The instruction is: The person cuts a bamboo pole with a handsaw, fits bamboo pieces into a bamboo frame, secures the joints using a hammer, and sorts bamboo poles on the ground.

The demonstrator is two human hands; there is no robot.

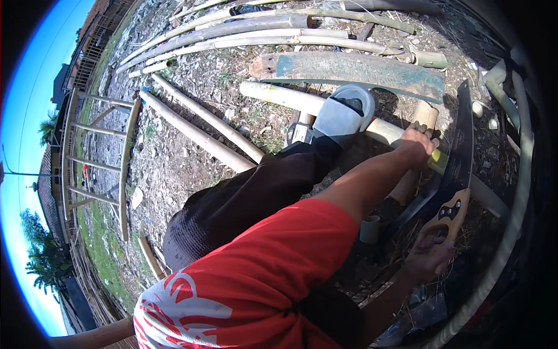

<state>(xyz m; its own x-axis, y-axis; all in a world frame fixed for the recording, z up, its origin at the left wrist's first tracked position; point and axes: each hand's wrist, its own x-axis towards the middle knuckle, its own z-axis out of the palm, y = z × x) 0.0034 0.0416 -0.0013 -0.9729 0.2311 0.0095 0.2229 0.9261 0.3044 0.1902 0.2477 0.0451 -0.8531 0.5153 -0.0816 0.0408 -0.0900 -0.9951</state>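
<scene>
My left hand [415, 144] is closed over a pale bamboo pole [279, 95], close to the saw. The handsaw [462, 142] has a dark blade and a light wooden handle, and my right hand [429, 259] grips that handle in the shade. Its blade lies across the pole at a yellowish stretch. A shaded length of bamboo [488, 196] shows past the blade; whether it is joined to the pole cannot be seen. My foot in a grey slipper [343, 113] presses on the pole. Crosswise beneath it lies a thicker bamboo piece [426, 115].
A worn green-painted plank [354, 68] lies just beyond the pole. Several long bamboo poles [232, 30] lie farther off on stony ground. A ladder-like bamboo frame [99, 163] stands at left. Curved bamboo [523, 145] edges the right side, and a short bamboo tube [370, 228] stands near the saw.
</scene>
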